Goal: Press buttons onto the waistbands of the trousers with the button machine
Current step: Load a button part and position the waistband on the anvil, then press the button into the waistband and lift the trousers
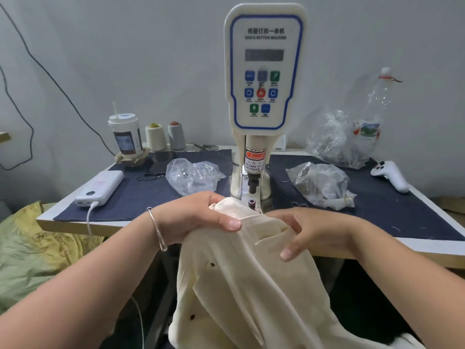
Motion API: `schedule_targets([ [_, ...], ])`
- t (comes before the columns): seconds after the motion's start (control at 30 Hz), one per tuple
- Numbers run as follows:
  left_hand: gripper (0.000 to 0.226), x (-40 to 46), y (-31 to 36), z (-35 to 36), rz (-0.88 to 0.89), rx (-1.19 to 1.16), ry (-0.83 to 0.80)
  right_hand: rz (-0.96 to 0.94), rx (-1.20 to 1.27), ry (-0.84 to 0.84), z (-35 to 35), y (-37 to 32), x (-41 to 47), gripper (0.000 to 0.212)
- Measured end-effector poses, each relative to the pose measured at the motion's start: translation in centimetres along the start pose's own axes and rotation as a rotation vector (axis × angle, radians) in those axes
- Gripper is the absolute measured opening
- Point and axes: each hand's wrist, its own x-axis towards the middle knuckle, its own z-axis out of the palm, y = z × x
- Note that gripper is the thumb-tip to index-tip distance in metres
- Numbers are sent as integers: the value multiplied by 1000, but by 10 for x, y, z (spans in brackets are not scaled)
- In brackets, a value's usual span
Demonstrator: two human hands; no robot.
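Cream trousers (241, 285) hang from the table's front edge down toward me. My left hand (198, 217) grips the ribbed waistband end (230, 207) just in front of the machine's lower die (251, 203). My right hand (312, 230) holds the cloth a little to the right, fingers curled over a fold. The white servo button machine (264, 69) stands upright behind, its punch (252, 185) raised above the die. Two small dark buttons (212, 264) show on the trousers lower down.
Clear plastic bags lie left (193, 175) and right (319, 182) of the machine on the dark cloth mat (141, 197). A power bank (100, 188), a cup (125, 134), two thread cones (164, 136), a white controller (390, 175) and a bottle (370, 122) sit around. Green cloth (27, 248) lies at left.
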Motion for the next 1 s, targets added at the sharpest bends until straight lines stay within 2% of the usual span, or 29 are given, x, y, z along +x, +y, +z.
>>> schedule_targets([
  [0.1,27,-5,10,6,-31,52,-148,121,-111,-216,-7,-11,-8,46],
  [0.2,23,-9,14,4,-47,79,-183,162,-128,-295,-8,-13,-13,61],
  [0.27,20,-12,15,0,-37,61,-156,146,-70,-311,-7,-13,-17,74],
  [0.33,19,-13,15,0,-7,17,-100,98,28,-306,-5,-13,-20,64],
  [0.4,22,-12,14,5,41,-46,-65,45,188,-218,-1,-9,-20,55],
  [0.47,26,-7,13,13,83,-86,-36,11,350,-139,5,-2,-17,57],
  [0.53,30,-3,10,18,105,-95,3,-18,470,-171,13,4,-14,60],
  [0.63,32,-3,7,24,139,-97,14,-43,507,-263,16,10,-14,65],
  [0.73,34,0,6,27,165,-55,72,32,469,-208,11,16,-12,67],
  [0.83,35,4,0,24,148,-111,138,70,242,-145,-2,8,-12,49],
  [0.93,40,4,-12,13,70,-112,142,123,22,102,-28,-3,-23,29],
  [1.0,50,3,-20,6,2,-117,115,116,-4,194,-42,-5,-30,26],
])
